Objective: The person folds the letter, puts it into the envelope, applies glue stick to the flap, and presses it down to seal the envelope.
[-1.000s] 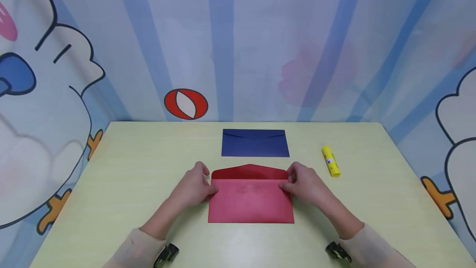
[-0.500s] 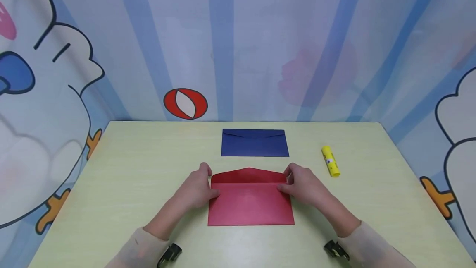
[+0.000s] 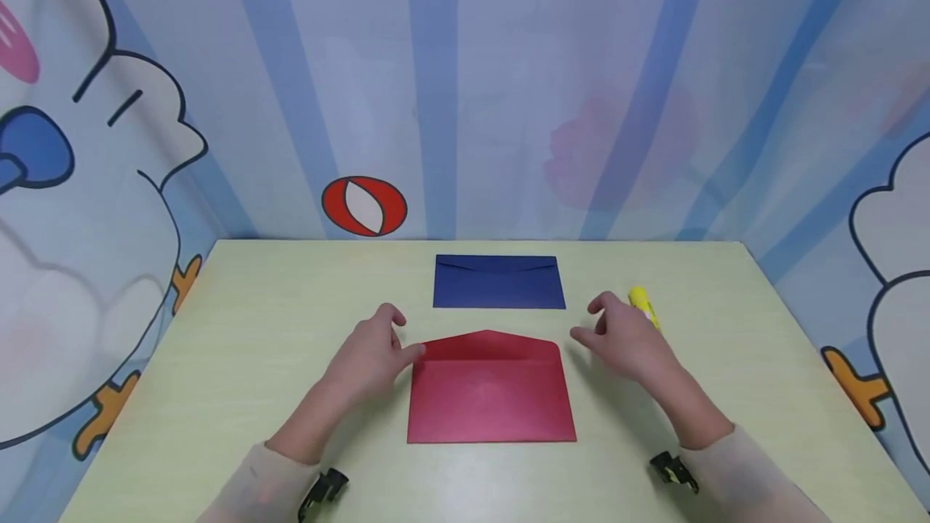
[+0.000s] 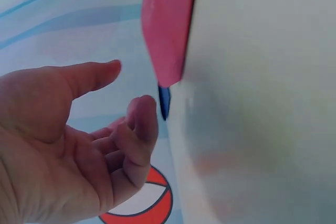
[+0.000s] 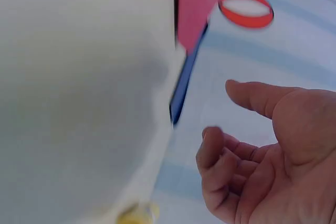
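Note:
A red envelope (image 3: 490,402) lies on the table with its flap (image 3: 488,345) raised toward the far side. My left hand (image 3: 366,357) is at its upper left corner, thumb tip overlapping the flap in the head view. In the left wrist view that hand (image 4: 89,135) shows thumb and fingers parted, with nothing between them. To the right of the envelope, my right hand (image 3: 625,337) hovers apart from it, fingers loosely bent and holding nothing. Beyond this hand lies a yellow glue stick (image 3: 643,303), its near end hidden behind the hand.
A blue envelope (image 3: 499,282) with its flap down lies farther back on the pale table (image 3: 291,289). A striped, cartoon-printed backdrop (image 3: 501,103) rises behind the table's far edge. Small black devices sit at the left wrist (image 3: 323,491) and right wrist (image 3: 674,470).
Both hands have let go of the red envelope. The right hand moved away to the right, now partly covering the glue stick; the left shifted slightly up and left. The envelope slid slightly nearer.

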Available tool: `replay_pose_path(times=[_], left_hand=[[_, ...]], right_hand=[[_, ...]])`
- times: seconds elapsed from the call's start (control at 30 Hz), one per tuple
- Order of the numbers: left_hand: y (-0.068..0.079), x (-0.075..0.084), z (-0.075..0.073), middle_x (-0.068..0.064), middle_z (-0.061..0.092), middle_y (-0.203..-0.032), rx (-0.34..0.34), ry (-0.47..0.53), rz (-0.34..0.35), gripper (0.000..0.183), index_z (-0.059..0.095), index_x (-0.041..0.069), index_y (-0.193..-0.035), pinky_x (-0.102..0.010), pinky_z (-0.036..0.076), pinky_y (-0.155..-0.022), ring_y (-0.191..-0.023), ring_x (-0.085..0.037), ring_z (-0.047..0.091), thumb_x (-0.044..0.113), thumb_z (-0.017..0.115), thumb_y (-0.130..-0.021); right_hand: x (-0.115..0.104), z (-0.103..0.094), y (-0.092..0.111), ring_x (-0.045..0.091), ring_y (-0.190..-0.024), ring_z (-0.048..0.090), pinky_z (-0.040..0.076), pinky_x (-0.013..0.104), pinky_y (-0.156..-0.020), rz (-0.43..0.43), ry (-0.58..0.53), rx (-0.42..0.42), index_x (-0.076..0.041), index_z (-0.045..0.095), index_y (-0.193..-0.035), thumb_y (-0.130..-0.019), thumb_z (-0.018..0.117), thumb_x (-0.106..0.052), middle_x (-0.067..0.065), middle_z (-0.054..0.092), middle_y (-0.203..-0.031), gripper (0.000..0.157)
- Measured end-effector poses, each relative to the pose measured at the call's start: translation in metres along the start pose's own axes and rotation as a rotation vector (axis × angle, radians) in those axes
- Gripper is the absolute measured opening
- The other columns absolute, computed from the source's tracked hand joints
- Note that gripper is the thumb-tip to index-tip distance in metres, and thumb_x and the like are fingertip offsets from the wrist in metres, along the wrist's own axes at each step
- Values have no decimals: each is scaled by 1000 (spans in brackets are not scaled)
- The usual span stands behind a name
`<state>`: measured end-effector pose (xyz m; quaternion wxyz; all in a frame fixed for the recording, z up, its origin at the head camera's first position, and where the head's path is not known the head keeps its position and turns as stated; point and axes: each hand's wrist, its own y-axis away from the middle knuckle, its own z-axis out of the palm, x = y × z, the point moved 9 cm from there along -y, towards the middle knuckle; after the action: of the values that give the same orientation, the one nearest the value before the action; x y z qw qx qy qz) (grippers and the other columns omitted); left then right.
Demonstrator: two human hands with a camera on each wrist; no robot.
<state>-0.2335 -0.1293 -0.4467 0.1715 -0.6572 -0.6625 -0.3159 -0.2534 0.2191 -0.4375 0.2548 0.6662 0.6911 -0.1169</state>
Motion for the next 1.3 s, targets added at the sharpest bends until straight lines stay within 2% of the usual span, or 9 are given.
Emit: replay_pose_path(times=[0.13,0.27,0.43,0.5,0.6,0.73,0.9,1.1,1.3], left_hand=[[-2,12,-17,-7,63,-92,83,-1,98,49,58,4,-135,-33,53,-63,-69,-20,61,27,80,-97],[-2,26,-30,-12,66,-116,173,-14,215,49,61,5,-138,-39,59,-78,-95,-27,68,26,79,-98],[-2,47,-41,-12,60,-138,257,-8,349,54,58,8,-147,-48,57,-97,-121,-32,63,26,76,-100],[-2,57,-45,-11,57,-144,279,-3,398,57,55,9,-150,-49,54,-103,-128,-31,58,27,76,-100],[-2,69,-49,-9,54,-149,295,20,443,60,52,11,-153,-50,51,-107,-134,-29,54,28,75,-101],[-1,76,-53,-8,53,-151,306,76,449,60,51,11,-155,-51,53,-103,-131,-30,56,28,74,-101],[1,77,-55,-9,56,-149,308,134,443,59,52,11,-153,-52,56,-98,-126,-33,61,25,75,-101],[1,75,-53,-11,60,-142,275,201,421,57,53,11,-153,-50,56,-99,-123,-31,64,24,75,-101],[3,77,-45,-10,63,-136,226,280,394,56,55,12,-151,-46,58,-97,-120,-27,66,24,76,-100]], right_hand=[[19,-26,-6,28,-82,65,55,46,-72,15,44,69,8,50,-137,-102,71,-35,20,67,-106,59],[39,-44,-14,36,-90,64,54,49,-73,61,98,120,12,47,-139,-103,69,-35,27,63,-113,64],[62,-52,-23,43,-100,63,54,50,-72,133,151,109,15,44,-141,-104,66,-37,36,55,-128,67],[69,-51,-25,41,-94,63,53,48,-68,158,159,87,16,43,-139,-103,66,-37,35,55,-125,68],[77,-45,-27,35,-79,60,49,44,-63,181,157,48,14,48,-125,-102,67,-35,29,58,-105,57],[83,-36,-28,29,-66,54,45,41,-60,199,150,-2,5,50,-105,-99,63,-28,17,54,-83,36],[83,-34,-30,29,-65,53,43,40,-59,205,147,-3,2,52,-97,-96,58,-21,15,55,-80,24],[69,-37,-31,30,-72,58,48,40,-61,162,83,39,12,53,-123,-103,59,-27,20,63,-94,44],[27,-42,-26,32,-89,64,56,37,-68,69,-63,103,11,48,-139,-104,64,-29,25,64,-117,56]])
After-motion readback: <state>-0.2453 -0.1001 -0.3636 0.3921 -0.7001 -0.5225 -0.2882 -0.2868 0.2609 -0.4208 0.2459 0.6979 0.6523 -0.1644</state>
